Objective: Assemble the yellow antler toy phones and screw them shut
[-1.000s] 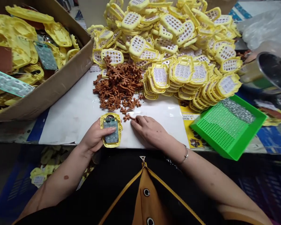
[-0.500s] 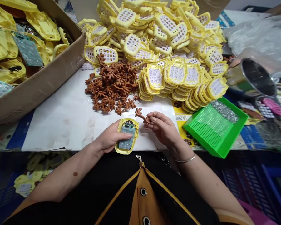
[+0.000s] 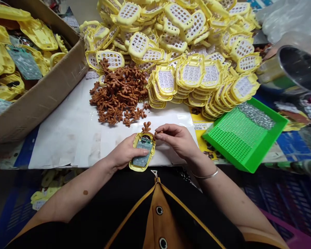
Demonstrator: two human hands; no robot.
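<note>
My left hand grips a yellow plastic shell, thumb lying across the green circuit board inside it. My right hand pinches one end of a brown antler-shaped plastic piece, which lies along the top rim of the shell. Whether the piece is seated in the rim I cannot tell. Beyond my hands is a heap of similar brown pieces on the white table sheet.
Yellow shells with white keypads are stacked and heaped behind. A cardboard box of yellow parts stands at left. On the right are a green perforated tray holding small metal screws and a metal pot.
My right hand has brought the brown piece leftward onto the top of the yellow shell. The left hand keeps its hold, shifted slightly right. The view has shifted a little.
</note>
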